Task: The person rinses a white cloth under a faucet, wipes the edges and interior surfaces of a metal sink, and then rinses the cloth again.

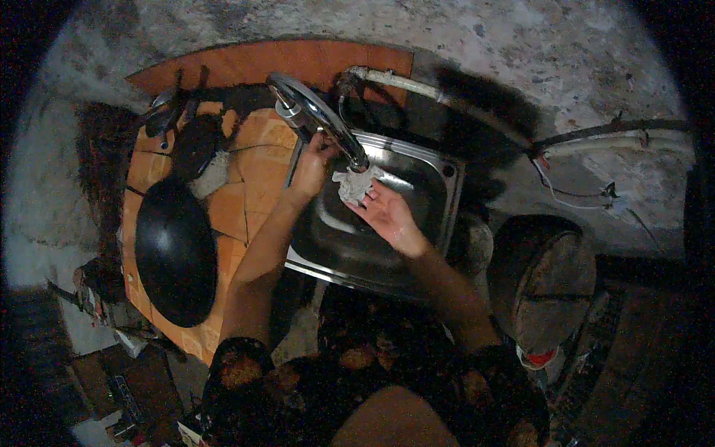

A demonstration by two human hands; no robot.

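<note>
A curved chrome faucet (320,112) arches over a stainless steel sink (402,223). At the faucet's lower body is my left hand (311,167), its fingers curled against the metal; its fingertips are partly hidden. Palm up beneath the spout, my right hand (389,214) holds a crumpled whitish cloth (356,185) at its fingers and thumb. The cloth is just under the spout's end, over the basin. Whether water is running is too dim to tell.
Left of the sink, a large black wok (176,252) lies on an orange-tiled counter (257,175). Dark pans (195,145) sit behind it. A pale pipe (477,112) runs along the rough wall. To the right stands a large round dark container with a lid (557,287).
</note>
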